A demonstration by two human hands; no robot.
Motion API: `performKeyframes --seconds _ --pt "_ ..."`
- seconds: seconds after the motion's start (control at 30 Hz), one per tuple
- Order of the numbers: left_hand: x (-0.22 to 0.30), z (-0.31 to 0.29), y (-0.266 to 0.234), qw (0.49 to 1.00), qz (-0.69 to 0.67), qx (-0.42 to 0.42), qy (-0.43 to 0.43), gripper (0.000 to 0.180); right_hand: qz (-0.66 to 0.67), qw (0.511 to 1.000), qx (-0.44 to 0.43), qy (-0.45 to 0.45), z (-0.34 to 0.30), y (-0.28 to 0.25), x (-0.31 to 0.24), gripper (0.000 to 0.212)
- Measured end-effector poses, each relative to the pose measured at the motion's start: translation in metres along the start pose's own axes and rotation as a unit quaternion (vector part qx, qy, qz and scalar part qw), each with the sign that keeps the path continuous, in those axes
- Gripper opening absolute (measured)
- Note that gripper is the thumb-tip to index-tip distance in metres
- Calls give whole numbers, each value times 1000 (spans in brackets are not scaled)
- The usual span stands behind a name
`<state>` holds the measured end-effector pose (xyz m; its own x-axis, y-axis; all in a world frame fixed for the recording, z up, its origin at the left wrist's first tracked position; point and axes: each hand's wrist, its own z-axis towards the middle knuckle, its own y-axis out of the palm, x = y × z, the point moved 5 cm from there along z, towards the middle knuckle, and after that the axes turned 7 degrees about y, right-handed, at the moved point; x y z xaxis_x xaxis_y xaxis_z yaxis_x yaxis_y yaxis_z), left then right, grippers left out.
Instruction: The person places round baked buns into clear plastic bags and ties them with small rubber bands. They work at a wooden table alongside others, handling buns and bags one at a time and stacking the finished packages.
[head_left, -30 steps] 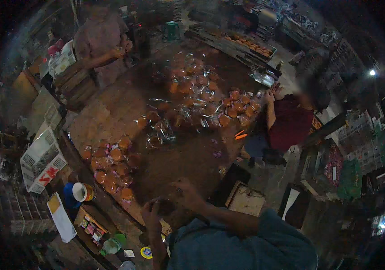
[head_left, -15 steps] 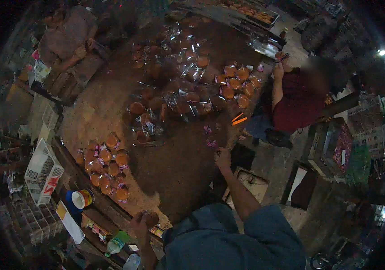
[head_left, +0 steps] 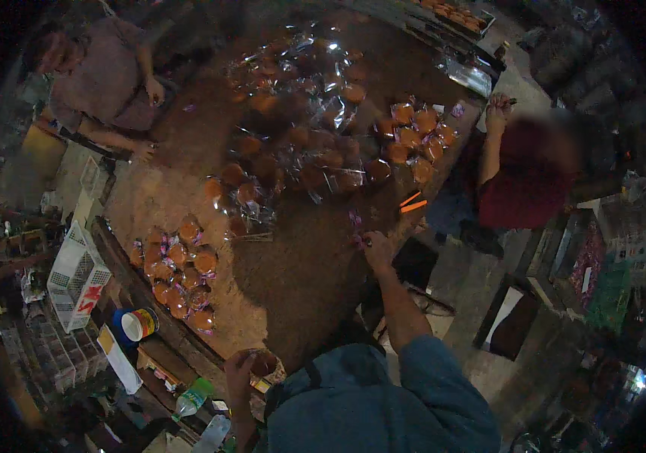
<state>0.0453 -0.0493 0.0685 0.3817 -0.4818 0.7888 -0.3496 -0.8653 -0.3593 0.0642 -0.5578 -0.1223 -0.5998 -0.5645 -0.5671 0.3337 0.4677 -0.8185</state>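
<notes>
My left hand, low at the table's near edge, is closed around a round brown bun-like piece; whether it is wrapped is too dark to tell. Toward the right edge of the table, my right hand has its fingers bunched at small purple ties, and what they pinch is hidden. A cluster of round brown pieces in clear wrap with purple ties lies beyond my left hand. Farther off, many more pieces in loose clear bags cover the middle of the table.
Another wrapped cluster sits at the far right, near orange-handled scissors. One person is at the far left, another at the right. Left of the table are a white basket, a tub and a green-labelled bottle.
The whole view has shifted slightly. My right hand has come closer to the purple ties, while my left still holds the brown piece. The person at far left has reached toward the table.
</notes>
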Motion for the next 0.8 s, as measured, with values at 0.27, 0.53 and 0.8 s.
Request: performKeyframes --seconds 0.27,0.53,0.8 --pt "21 -3 -7 992 -105 34 68 23 41 986 151 55 -11 -18 4 22" --pt "118 -21 -11 963 -195 81 170 41 319 927 -195 -44 -163 -121 -243 21" --pt "152 -69 -27 889 -371 9 269 29 317 867 -255 -288 -252 -192 -380 20"
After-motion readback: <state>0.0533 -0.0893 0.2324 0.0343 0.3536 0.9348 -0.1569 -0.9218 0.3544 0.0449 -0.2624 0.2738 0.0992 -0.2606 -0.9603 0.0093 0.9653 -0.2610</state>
